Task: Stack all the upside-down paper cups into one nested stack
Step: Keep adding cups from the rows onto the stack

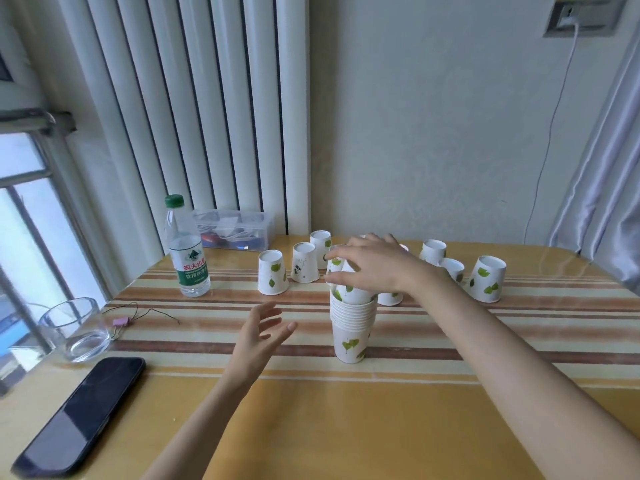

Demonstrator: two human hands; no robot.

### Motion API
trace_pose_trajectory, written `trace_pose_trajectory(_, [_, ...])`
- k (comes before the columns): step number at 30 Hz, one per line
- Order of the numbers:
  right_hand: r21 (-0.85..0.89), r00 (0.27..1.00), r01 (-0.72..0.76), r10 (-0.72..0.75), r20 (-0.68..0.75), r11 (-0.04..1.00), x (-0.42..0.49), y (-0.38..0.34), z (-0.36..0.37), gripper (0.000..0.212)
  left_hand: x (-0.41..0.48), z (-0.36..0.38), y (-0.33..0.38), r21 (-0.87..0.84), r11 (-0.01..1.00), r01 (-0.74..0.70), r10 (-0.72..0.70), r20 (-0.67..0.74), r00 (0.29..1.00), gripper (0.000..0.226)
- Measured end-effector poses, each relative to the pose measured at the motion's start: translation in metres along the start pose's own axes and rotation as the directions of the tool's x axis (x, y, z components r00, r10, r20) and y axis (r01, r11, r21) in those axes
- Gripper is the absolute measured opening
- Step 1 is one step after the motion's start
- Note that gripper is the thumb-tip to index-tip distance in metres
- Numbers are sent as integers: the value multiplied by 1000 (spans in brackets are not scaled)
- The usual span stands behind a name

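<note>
A nested stack of white paper cups (350, 336) with green leaf prints stands at the table's middle, rims upward. My right hand (372, 265) is above it, shut on one more leaf-print cup (356, 294) that sits tilted in the top of the stack. My left hand (261, 336) hovers open to the left of the stack, not touching it. Several single cups stand upside down behind: one at the left (272, 277), two beside it (304, 262) (320, 244), and others at the right (485, 278) (433, 251) (453, 268). My right hand partly hides another (389, 298).
A water bottle (187, 251) with a green cap stands at the back left, a clear plastic box (235, 226) behind it. A glass bowl (74, 329), a thin wire with a pink clip (121, 321) and a dark phone (81, 415) lie at the left edge.
</note>
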State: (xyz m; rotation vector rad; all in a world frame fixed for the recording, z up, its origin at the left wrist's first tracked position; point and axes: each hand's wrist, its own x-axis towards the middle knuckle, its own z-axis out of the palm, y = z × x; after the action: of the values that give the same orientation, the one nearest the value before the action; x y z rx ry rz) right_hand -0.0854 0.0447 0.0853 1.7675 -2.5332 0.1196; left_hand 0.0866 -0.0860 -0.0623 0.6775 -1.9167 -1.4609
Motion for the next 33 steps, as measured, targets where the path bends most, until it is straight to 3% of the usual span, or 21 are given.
trace_pose_trajectory(2, [2, 994, 33, -33, 101, 999, 5, -9, 7, 61, 3, -1, -1, -2, 1000, -14, 14, 2, 1000, 62])
trace_pose_trajectory(4, [270, 991, 26, -60, 118, 963, 4, -8, 16, 58, 7, -1, -3, -9, 1000, -15, 15, 11, 1000, 53])
trace_pose_trajectory(6, [657, 999, 24, -4, -32, 754, -2, 4, 23, 45, 12, 0, -4, -1, 1000, -16, 16, 28, 999, 44])
trace_pose_trajectory(8, [811, 948, 41, 233, -216, 584, -4, 29, 36, 28, 23, -2, -6, 16, 1000, -26, 26, -5, 1000, 46])
trace_pose_trajectory(11, [806, 742, -78, 574, -346, 587, -2, 71, 74, 25, 52, -3, -5, 104, 994, -34, 44, -98, 994, 65])
trace_pose_trajectory(13, [835, 661, -196, 698, -274, 514, 4, 86, 100, 51, 74, -2, -2, 149, 988, -29, 52, -155, 987, 83])
trace_pose_trajectory(16, [866, 677, -327, 733, -63, 377, 15, 92, 131, 97, 108, 3, -4, 163, 986, 32, 5, -223, 975, 103])
trace_pose_trajectory(19, [855, 697, -362, 717, -17, 372, 33, 97, 158, 112, 138, 7, -18, 151, 977, 149, -105, -263, 959, 113])
trace_pose_trajectory(23, [867, 617, -378, 787, -27, 326, 52, 102, 174, 86, 164, 8, -43, 96, 964, 246, -215, -253, 943, 111])
trace_pose_trajectory(26, [846, 603, -410, 797, -28, 340, 55, 101, 174, 67, 166, 7, -51, 164, 941, 296, -247, -265, 932, 67])
trace_pose_trajectory(28, [897, 634, -312, 772, -48, 312, 49, 98, 171, 66, 157, 9, -50, 125, 958, 260, -223, -251, 942, 55])
trace_pose_trajectory(33, [971, 666, -76, 736, -121, 228, 7, 87, 163, 66, 105, 11, -28, -2, 995, 95, -94, -173, 980, 58])
